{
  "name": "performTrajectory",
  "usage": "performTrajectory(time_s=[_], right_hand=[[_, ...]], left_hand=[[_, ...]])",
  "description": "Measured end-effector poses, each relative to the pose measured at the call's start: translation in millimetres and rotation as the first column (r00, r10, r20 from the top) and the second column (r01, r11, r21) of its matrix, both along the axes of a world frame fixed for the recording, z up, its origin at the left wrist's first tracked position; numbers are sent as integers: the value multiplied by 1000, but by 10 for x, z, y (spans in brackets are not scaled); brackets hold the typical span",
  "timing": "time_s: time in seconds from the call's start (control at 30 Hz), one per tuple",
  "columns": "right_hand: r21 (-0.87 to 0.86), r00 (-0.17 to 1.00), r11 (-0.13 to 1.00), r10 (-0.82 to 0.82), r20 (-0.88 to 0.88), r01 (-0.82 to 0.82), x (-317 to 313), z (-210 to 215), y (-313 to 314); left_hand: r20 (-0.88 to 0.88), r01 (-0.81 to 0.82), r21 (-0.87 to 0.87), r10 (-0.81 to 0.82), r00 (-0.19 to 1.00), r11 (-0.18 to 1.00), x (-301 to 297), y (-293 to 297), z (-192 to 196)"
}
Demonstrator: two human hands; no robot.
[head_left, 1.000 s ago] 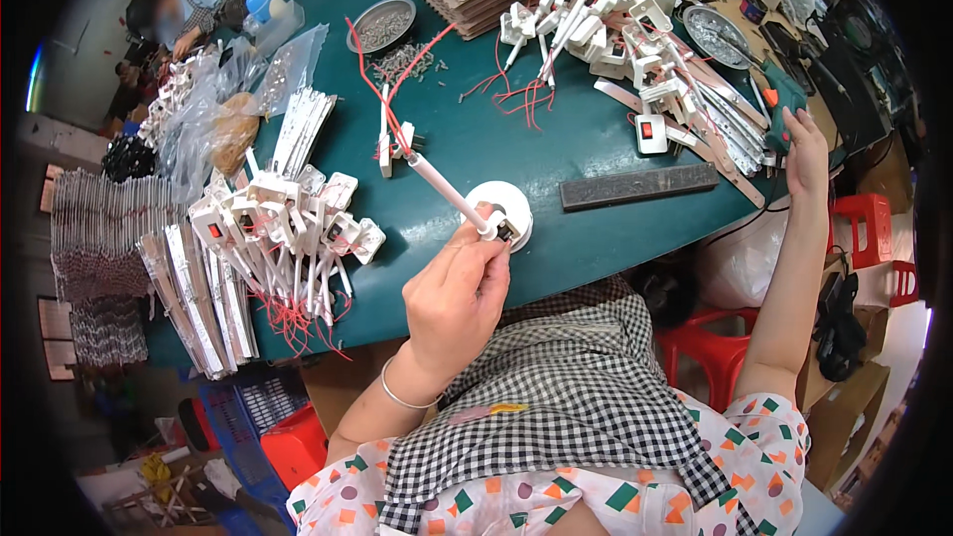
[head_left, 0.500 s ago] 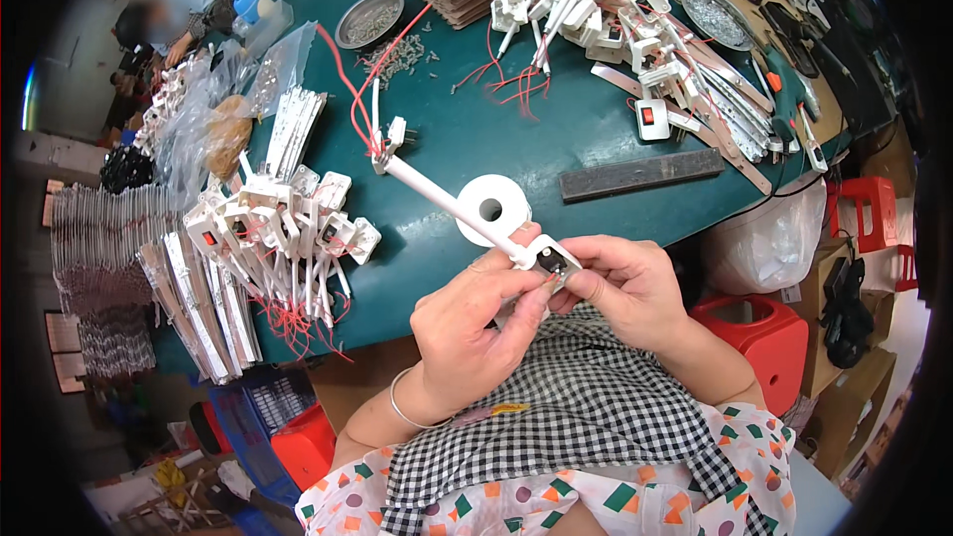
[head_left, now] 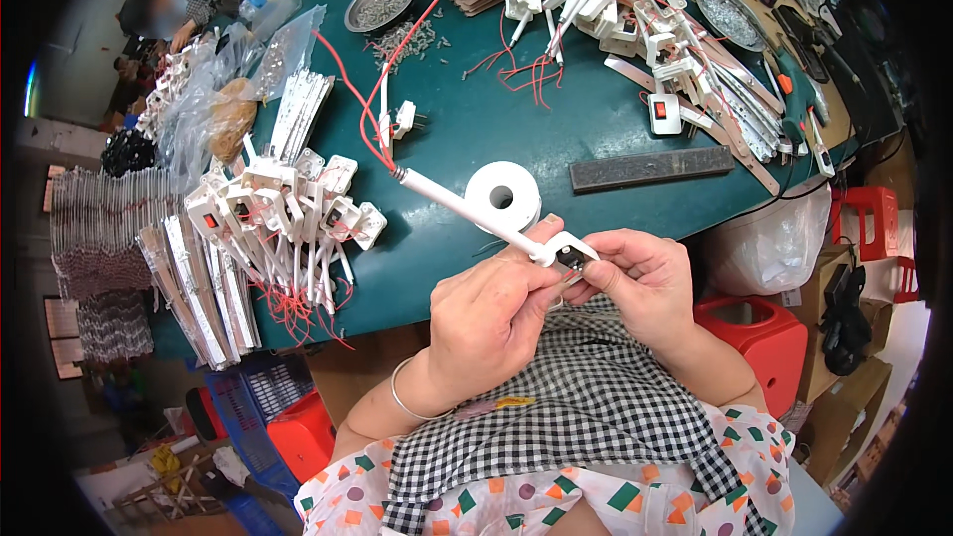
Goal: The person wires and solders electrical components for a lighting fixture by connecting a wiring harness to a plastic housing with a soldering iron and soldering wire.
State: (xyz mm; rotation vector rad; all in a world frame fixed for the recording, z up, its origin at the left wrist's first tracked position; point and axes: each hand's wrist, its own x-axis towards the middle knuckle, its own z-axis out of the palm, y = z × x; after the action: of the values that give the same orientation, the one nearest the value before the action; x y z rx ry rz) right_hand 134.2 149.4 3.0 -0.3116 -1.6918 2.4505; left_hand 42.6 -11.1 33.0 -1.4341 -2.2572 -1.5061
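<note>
Over the table's near edge I hold a white plastic switch housing (head_left: 569,243) with a dark part inside it. A white tube (head_left: 467,211) runs from it to the upper left, and red wires (head_left: 369,119) come out of the tube's far end. My left hand (head_left: 493,310) is closed round the housing end of the tube, fingertips at the housing's underside. My right hand (head_left: 647,283) pinches the housing's right side between thumb and fingers. What lies between the fingertips is partly hidden. Just behind the tube stands a white roll (head_left: 518,182).
Switch housings with tubes (head_left: 283,203) are heaped at left, more (head_left: 645,25) at the back right. Metal strips (head_left: 204,288) lie at left. A dark bar (head_left: 650,170) lies right of the roll. Screws fill a round dish (head_left: 380,5). A red stool (head_left: 749,337) stands at right.
Both hands and the housing have shifted a little to the right, and the housing has tilted. The tube's far end has come away from the small white piece behind it.
</note>
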Motion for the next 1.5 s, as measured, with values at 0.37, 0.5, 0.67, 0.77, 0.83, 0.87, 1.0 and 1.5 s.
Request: performTrajectory(time_s=[0.37, 0.5, 0.67, 0.77, 0.83, 0.87, 1.0, 1.5], right_hand=[[131, 999, 991, -33, -31, 37, -50, -3, 89], [606, 988, 783, -61, -144, 137, -118, 109, 173], [551, 988, 834, 112, -107, -35, -112, 167, 198], [331, 972, 928, 215, -95, -173, -199, 125, 198], [348, 966, 934, 159, -202, -81, -276, 174, 61], [351, 967, 934, 149, -208, -69, -315, 130, 57], [327, 986, 942, 116, -119, -72, -362, -10, 180], [466, 997, 881, 67, 39, -77, -299, -160, 280]], left_hand=[[-196, -39, -26, 34, 980, 999, -22, -78, 123], [-345, -121, 10, 117, 931, 993, 29, -423, 396], [-465, -173, -309, 10, 885, 935, -49, -518, 574], [-374, -186, -446, 7, 928, 876, -12, -815, 510], [-249, -267, -331, 189, 950, 905, -24, -965, 544], [-257, -344, -158, 298, 920, 926, -95, -1083, 542], [-225, -705, 215, 737, 637, 675, -522, -1583, 482], [-114, -859, 219, 886, 450, 464, -1151, -1879, -298]])
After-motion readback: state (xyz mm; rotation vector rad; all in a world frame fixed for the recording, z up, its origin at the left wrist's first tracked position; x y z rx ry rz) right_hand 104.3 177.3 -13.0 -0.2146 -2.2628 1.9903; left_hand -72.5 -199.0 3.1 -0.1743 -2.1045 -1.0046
